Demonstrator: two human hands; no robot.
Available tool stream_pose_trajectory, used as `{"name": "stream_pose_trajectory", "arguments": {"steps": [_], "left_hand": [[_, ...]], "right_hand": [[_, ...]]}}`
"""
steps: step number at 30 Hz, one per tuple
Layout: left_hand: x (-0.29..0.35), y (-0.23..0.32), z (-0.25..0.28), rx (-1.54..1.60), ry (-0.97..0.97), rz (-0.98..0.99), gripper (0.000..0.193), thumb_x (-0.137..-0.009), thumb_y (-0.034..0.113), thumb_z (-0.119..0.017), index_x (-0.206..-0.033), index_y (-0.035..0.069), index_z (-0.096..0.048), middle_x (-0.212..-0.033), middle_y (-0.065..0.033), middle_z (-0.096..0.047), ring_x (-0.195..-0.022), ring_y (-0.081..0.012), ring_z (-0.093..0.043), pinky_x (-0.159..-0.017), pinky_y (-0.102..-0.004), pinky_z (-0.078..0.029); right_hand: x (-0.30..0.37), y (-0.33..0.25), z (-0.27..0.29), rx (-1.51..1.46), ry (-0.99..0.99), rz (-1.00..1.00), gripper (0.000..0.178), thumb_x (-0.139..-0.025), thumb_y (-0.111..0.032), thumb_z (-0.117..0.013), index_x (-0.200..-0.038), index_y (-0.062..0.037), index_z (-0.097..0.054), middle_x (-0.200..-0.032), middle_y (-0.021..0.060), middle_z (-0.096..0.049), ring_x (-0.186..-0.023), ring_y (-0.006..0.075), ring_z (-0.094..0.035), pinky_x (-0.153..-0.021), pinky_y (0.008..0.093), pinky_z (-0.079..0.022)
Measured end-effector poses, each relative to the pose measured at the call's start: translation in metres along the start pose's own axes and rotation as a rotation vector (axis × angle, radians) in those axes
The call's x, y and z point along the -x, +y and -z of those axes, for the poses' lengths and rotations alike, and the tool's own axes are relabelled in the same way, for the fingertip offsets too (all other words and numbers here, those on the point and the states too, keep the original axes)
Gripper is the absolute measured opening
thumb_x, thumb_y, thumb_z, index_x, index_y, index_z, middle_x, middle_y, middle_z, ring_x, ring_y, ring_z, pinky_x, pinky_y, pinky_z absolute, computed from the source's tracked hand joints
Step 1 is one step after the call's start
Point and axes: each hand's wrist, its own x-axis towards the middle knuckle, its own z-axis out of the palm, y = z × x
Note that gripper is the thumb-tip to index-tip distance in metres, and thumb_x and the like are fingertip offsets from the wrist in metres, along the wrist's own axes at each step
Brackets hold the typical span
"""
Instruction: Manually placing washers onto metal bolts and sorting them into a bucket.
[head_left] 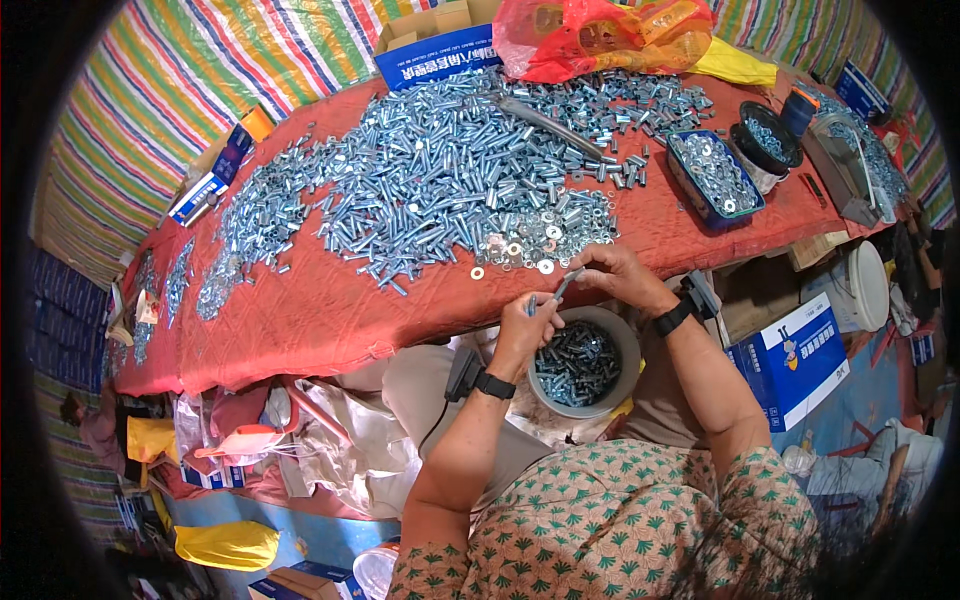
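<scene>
Over the table's front edge, both hands meet at a slim grey metal piece (pixel 566 286), apparently an anchor bolt. My right hand (pixel 617 276) pinches its upper end. My left hand (pixel 527 330) is closed near its lower end, and a bluish metal bolt (pixel 532 306) sticks up from those fingers. Directly below is a round grey bucket (pixel 631 350) holding dark and silvery bolts (pixel 576 364). Loose washers (pixel 546 267) lie just beyond my hands. Behind them spreads a large heap of silvery bolts and sleeves (pixel 430 170). Fingers hide part of the held pieces.
A red cloth (pixel 330 320) covers the table. To the right stand a blue tray of washers (pixel 712 180) and a black bowl (pixel 767 138). A metal bar (pixel 550 128) lies on the heap. A red plastic bag (pixel 600 40) and open carton (pixel 435 60) sit behind; a blue-white box (pixel 795 360) is lower right.
</scene>
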Motion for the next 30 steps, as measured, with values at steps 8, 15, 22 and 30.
{"name": "stream_pose_trajectory", "arguments": {"steps": [8,15,22,30], "left_hand": [[0.005,-0.008,0.007,-0.223,-0.024,-0.103,0.016,-0.095,0.013,-0.058,-0.101,-0.002,-0.061,-0.070,-0.0047,-0.063,-0.052,-0.0053,-0.050,-0.045,-0.0189,-0.037],[0.005,-0.010,0.010,0.167,-0.154,0.049,0.019,-0.096,0.016,-0.058,-0.100,-0.003,-0.060,-0.072,-0.0065,-0.064,-0.051,-0.0058,-0.048,-0.045,-0.0175,-0.038],[0.004,-0.012,0.009,-0.110,-0.089,-0.058,0.018,-0.097,0.014,-0.056,-0.103,-0.002,-0.059,-0.076,-0.0078,-0.066,-0.053,-0.0058,-0.051,-0.046,-0.0171,-0.038],[0.012,-0.001,0.005,0.175,-0.132,0.062,0.023,-0.097,0.022,-0.058,-0.105,0.001,-0.058,-0.082,-0.0094,-0.068,-0.053,-0.0059,-0.052,-0.046,-0.0164,-0.037]], "right_hand": [[0.001,-0.001,0.006,-0.236,-0.142,-0.253,0.011,-0.092,-0.008,-0.064,-0.101,-0.0043,-0.066,-0.087,-0.0035,-0.065,-0.073,0.0034,-0.059,-0.063,0.0205,-0.051],[-0.001,-0.001,0.012,-0.239,-0.155,-0.280,0.013,-0.091,-0.011,-0.066,-0.102,-0.0058,-0.067,-0.089,-0.0049,-0.064,-0.073,0.0005,-0.056,-0.061,0.0188,-0.048],[-0.001,0.001,0.003,-0.133,-0.296,-0.106,0.012,-0.090,-0.010,-0.067,-0.101,-0.0054,-0.067,-0.088,-0.0053,-0.063,-0.074,0.0021,-0.055,-0.062,0.0187,-0.047],[-0.006,0.004,-0.021,-0.228,-0.244,-0.196,0.017,-0.088,-0.011,-0.068,-0.104,-0.0044,-0.063,-0.085,-0.0037,-0.061,-0.077,0.0035,-0.054,-0.065,0.0215,-0.046]]}}
